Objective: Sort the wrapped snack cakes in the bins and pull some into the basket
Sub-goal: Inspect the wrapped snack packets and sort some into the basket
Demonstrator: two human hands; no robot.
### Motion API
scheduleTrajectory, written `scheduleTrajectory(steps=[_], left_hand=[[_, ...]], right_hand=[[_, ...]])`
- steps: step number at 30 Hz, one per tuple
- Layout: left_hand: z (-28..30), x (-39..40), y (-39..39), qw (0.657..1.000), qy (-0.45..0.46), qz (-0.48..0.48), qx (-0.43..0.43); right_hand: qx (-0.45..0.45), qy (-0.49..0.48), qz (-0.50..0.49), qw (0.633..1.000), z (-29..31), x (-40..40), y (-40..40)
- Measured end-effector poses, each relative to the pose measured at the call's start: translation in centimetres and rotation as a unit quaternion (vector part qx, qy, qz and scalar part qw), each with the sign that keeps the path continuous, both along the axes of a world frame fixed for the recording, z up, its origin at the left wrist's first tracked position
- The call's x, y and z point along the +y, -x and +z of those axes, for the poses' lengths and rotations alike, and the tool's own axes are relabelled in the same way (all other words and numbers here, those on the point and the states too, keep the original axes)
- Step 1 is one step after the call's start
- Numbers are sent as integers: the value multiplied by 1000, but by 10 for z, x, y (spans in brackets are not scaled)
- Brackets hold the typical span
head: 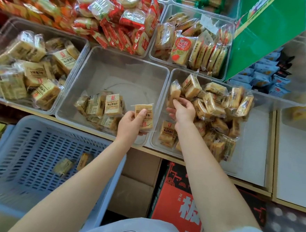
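I've got one wrapped snack cake [144,117] pinched in my left hand [131,124] over the middle clear bin [114,62], my right hand [182,109] gripping another cake [174,92] off the right bin's pile [214,109], and two cakes [72,162] sitting in the blue basket [38,144] down left.

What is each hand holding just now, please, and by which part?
Left hand holds a wrapped cake by its lower left side; right hand pinches another cake's lower end.

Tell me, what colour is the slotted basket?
Pale blue; the basket shows best in the head view, lower left.
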State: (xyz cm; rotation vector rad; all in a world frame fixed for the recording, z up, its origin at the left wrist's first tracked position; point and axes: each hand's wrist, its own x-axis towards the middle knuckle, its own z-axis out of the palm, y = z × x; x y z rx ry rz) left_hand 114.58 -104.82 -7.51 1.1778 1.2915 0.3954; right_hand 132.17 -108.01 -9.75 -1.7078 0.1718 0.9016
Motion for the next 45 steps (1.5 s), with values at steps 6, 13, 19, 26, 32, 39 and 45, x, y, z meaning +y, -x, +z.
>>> scheduleTrajectory(steps=[6,13,19,26,32,39,45], left_hand=[[15,3,11,999,32,-8,-13],[21,-9,26,996,50,49,-61],[20,-20,31,995,46,61,-64],[32,-34,42,995,52,43,-79],[47,-51,73,985,80,-1,-150],[64,-69,130,974,135,-17,-181],[64,-72,178,980,115,-23,-159]], right_hand=[[-3,-11,93,996,7,-9,11],[8,-11,155,988,8,-1,9],[-28,-2,171,985,11,-17,12],[-40,-9,226,973,57,-62,38],[64,-130,260,955,95,-110,78],[29,-116,318,941,122,-125,140],[-14,-79,343,936,128,-126,193]])
